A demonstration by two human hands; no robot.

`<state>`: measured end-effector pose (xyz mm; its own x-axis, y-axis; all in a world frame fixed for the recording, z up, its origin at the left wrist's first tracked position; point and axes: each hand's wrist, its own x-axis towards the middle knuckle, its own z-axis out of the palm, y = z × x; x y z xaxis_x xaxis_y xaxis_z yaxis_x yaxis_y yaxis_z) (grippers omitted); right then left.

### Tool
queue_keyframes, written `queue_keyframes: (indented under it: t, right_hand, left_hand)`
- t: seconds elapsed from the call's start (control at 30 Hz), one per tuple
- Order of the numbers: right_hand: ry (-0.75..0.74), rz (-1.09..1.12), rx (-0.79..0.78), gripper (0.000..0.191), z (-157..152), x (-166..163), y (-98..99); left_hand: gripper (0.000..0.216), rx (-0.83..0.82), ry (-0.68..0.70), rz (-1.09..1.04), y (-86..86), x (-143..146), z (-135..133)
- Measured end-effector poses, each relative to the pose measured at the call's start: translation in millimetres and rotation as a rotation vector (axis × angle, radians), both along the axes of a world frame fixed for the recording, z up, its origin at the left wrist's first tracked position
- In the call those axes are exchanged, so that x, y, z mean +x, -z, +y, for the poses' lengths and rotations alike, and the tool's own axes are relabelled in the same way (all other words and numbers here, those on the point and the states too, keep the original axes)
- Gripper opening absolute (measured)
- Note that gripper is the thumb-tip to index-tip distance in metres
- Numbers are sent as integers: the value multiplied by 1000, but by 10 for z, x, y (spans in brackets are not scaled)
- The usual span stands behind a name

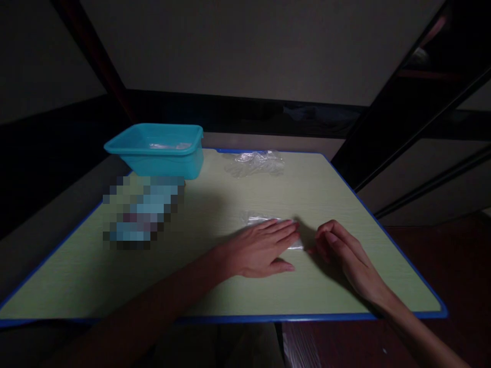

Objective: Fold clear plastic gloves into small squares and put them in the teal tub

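Observation:
My left hand (264, 249) lies flat, palm down, on a clear plastic bag (296, 244) near the middle of the table. Its fingers are stretched out to the right and cover most of the bag. The bag's far edge and right corner show around them. Just right of the bag, my right hand (347, 258) rests close to the tabletop with its fingers curled in and the thumb against them. Whatever those fingers may hold is hidden.
The pale table (307, 189) has a blue rim. At its back left stands a turquoise plastic basket (164, 163) with something clear inside. A pixelated flat item (148, 209) lies in front of it. Crumpled clear plastic (259, 163) lies by the far edge.

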<state>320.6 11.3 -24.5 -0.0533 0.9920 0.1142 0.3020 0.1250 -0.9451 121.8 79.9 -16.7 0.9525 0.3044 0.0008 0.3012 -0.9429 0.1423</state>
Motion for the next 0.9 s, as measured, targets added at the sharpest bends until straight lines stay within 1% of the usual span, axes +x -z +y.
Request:
queue_keyframes:
  t: [0.2, 0.4, 0.57, 0.67, 0.77, 0.9]
  right_hand:
    - [-38, 20, 28, 28, -1, 10, 40]
    - [-157, -47, 67, 32, 44, 10, 31]
    - [-197, -102, 69, 36, 84, 24, -18]
    - [-183, -103, 56, 37, 106, 36, -30]
    - [-110, -102, 68, 35, 118, 61, -19]
    - [-25, -176, 96, 32, 119, 93, -16]
  left_hand:
    - [61, -6, 6, 7, 10, 1, -7]
    - [60, -2, 14, -25, 37, 1, 5]
    - [61, 12, 18, -47, 50, 2, -1]
    - [61, 21, 10, -38, 44, 4, -4]
    - [60, 17, 2, -15, 26, 1, -7]
    - [57, 6, 16, 8, 3, -12, -5]
